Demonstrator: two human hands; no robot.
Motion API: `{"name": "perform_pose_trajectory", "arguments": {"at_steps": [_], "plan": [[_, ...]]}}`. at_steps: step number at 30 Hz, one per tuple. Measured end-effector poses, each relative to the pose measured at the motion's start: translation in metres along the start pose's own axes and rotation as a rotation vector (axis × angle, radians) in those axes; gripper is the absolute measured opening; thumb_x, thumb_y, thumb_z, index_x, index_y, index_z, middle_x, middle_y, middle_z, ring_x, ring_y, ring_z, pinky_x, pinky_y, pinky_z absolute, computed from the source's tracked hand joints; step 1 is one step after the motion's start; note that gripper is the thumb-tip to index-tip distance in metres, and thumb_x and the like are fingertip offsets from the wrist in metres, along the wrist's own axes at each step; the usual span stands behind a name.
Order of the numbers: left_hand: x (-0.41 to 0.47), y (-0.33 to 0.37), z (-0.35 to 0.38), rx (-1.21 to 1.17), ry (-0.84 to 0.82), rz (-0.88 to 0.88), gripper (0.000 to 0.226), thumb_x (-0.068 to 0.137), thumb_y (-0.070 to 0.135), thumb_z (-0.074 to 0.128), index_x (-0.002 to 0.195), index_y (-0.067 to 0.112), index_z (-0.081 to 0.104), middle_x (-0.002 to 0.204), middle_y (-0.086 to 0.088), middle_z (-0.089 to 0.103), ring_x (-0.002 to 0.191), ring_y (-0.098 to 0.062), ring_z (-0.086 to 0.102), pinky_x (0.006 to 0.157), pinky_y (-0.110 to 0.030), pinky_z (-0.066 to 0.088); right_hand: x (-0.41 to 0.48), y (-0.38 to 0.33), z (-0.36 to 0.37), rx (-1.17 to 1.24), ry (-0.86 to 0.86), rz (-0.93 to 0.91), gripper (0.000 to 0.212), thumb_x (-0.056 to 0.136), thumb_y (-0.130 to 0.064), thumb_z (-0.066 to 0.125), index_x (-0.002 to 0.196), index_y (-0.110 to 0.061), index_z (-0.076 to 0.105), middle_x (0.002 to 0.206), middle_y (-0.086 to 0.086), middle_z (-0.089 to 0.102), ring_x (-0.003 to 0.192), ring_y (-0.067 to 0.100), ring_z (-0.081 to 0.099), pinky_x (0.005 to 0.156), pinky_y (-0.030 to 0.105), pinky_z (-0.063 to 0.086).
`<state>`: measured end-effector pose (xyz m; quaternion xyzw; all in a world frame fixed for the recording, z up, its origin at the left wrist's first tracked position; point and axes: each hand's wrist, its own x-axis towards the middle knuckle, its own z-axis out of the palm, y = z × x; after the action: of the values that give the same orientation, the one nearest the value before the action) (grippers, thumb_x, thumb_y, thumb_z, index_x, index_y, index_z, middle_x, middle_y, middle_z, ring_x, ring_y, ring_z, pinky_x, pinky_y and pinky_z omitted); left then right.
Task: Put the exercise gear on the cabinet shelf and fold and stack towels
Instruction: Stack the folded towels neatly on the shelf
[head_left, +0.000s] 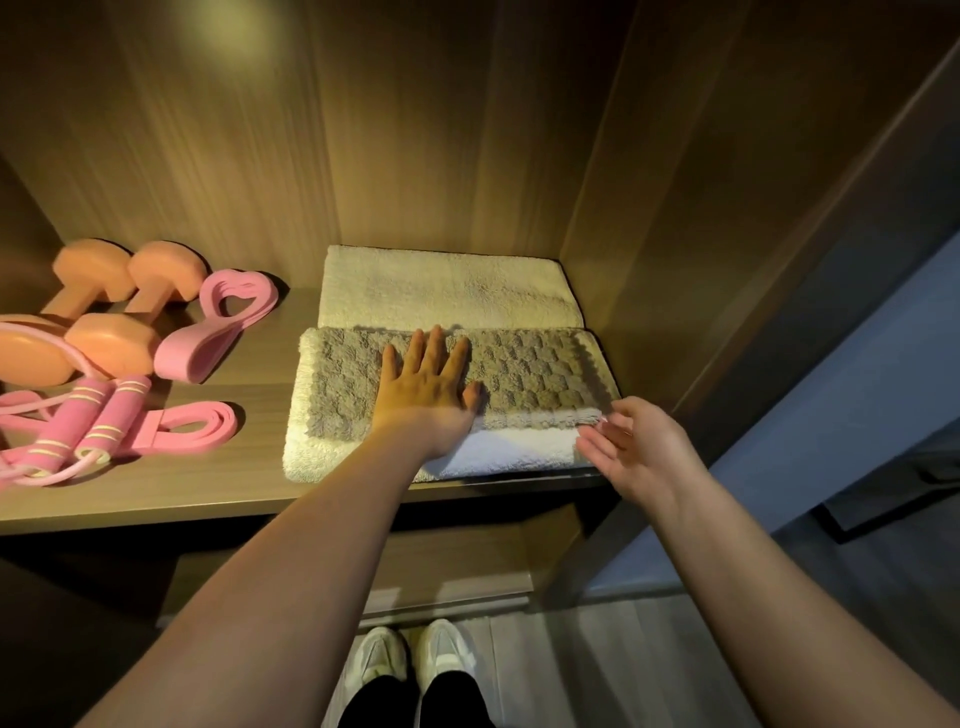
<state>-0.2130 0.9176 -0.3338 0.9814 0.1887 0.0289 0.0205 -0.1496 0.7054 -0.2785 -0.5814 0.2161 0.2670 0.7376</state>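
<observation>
A folded grey waffle towel (530, 379) lies on top of a folded white towel (332, 447) at the front right of the cabinet shelf (218, 499). My left hand (426, 389) presses flat on the grey towel with its fingers spread. My right hand (631, 447) hovers open at the towels' front right corner, fingertips close to the grey edge. Behind them lies a folded cream towel (447, 286). On the left of the shelf sit two orange dumbbells (104, 306), a pink jump rope (78, 426) and two pink resistance bands (223, 322).
The cabinet's wooden side wall (675, 218) rises right beside the towels, and its back panel (363, 130) stands behind them. A lower shelf (447, 577) shows beneath. My white shoes (410, 660) stand on the grey floor below.
</observation>
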Motion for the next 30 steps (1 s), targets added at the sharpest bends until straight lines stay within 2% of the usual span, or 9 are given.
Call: {"name": "perform_pose_trajectory", "arguments": {"at_steps": [3, 8, 14, 16, 18, 20, 22, 24, 30], "plan": [[0.000, 0.000, 0.001, -0.011, 0.008, -0.002, 0.066, 0.093, 0.057, -0.003, 0.151, 0.029, -0.016, 0.159, -0.007, -0.020, 0.146, -0.027, -0.018, 0.115, -0.051, -0.014, 0.002, -0.002, 0.009, 0.091, -0.046, 0.066, 0.025, 0.094, -0.019, 0.061, 0.104, 0.002, 0.053, 0.103, 0.019, 0.059, 0.087, 0.028, 0.062, 0.060, 0.036, 0.052], [-0.001, -0.001, -0.001, -0.006, 0.001, 0.005, 0.067, 0.093, 0.057, -0.003, 0.152, 0.028, -0.015, 0.159, -0.007, -0.020, 0.146, -0.028, -0.018, 0.115, -0.051, -0.014, 0.012, -0.006, 0.032, -0.134, -0.038, -0.007, 0.014, 0.089, -0.012, 0.067, 0.098, -0.002, 0.061, 0.085, 0.010, 0.059, 0.073, 0.014, 0.058, 0.073, 0.039, 0.059], [-0.001, -0.001, -0.016, -0.038, -0.014, 0.015, 0.071, 0.098, 0.058, 0.014, 0.153, 0.022, -0.013, 0.161, -0.008, -0.016, 0.148, -0.029, -0.014, 0.118, -0.049, -0.012, 0.008, 0.001, 0.046, -0.268, -0.040, -0.352, 0.031, 0.087, -0.017, 0.067, 0.117, -0.012, 0.060, 0.107, 0.006, 0.066, 0.103, 0.025, 0.061, 0.096, 0.044, 0.049], [-0.002, -0.003, -0.032, -0.258, 0.098, -0.028, 0.068, 0.100, 0.053, 0.029, 0.154, 0.017, 0.012, 0.162, -0.006, 0.006, 0.149, -0.028, 0.009, 0.122, -0.044, 0.004, 0.000, 0.004, 0.050, -0.358, -0.103, -0.458, 0.020, 0.088, -0.018, 0.066, 0.108, -0.019, 0.064, 0.102, 0.003, 0.068, 0.101, 0.023, 0.063, 0.091, 0.041, 0.051], [-0.001, -0.002, -0.049, -0.718, 0.246, -0.189, 0.040, 0.101, 0.037, 0.045, 0.133, 0.014, 0.053, 0.143, -0.005, 0.050, 0.123, -0.023, 0.054, 0.106, -0.033, 0.042, -0.009, 0.007, 0.054, -0.476, -0.160, -0.585, 0.012, 0.089, -0.018, 0.065, 0.099, -0.023, 0.063, 0.088, -0.002, 0.068, 0.084, 0.013, 0.064, 0.071, 0.026, 0.052], [-0.001, -0.001, -0.068, -1.389, 0.066, -0.408, 0.022, 0.098, 0.027, 0.054, 0.108, 0.010, 0.063, 0.119, -0.011, 0.067, 0.091, -0.021, 0.068, 0.081, -0.033, 0.057, -0.016, 0.012, 0.060, -0.590, -0.228, -0.731, 0.010, 0.089, -0.016, 0.064, 0.095, -0.024, 0.062, 0.077, -0.002, 0.066, 0.065, 0.008, 0.061, 0.056, 0.019, 0.047], [-0.003, -0.002, -0.084, -1.805, -0.264, -0.441, 0.041, 0.095, 0.038, 0.054, 0.112, 0.001, 0.060, 0.109, -0.017, 0.068, 0.088, -0.028, 0.070, 0.071, -0.037, 0.059, -0.023, 0.017, 0.067, -0.682, -0.326, -0.816, 0.011, 0.089, -0.017, 0.065, 0.090, -0.026, 0.060, 0.080, 0.001, 0.067, 0.070, 0.012, 0.064, 0.058, 0.024, 0.051], [-0.002, -0.006, -0.091, -1.854, -0.369, -0.403, 0.054, 0.092, 0.042, 0.055, 0.120, -0.004, 0.057, 0.105, -0.018, 0.066, 0.092, -0.031, 0.065, 0.074, -0.039, 0.057, -0.027, 0.022, 0.072, -0.750, -0.463, -0.833, 0.009, 0.090, -0.022, 0.065, 0.094, -0.029, 0.062, 0.092, -0.006, 0.069, 0.085, 0.008, 0.066, 0.072, 0.023, 0.054], [-0.006, -0.054, -0.101, -1.808, -0.286, -0.453, 0.017, 0.086, 0.011, 0.054, 0.095, 0.000, 0.063, 0.087, -0.008, 0.054, 0.075, -0.020, 0.050, 0.073, -0.031, 0.043, -0.020, 0.027, 0.078, -0.807, -0.629, -0.904, 0.032, 0.098, -0.029, 0.052, 0.129, -0.033, 0.059, 0.126, -0.031, 0.051, 0.111, -0.019, 0.048, 0.090, 0.005, 0.037]]}}
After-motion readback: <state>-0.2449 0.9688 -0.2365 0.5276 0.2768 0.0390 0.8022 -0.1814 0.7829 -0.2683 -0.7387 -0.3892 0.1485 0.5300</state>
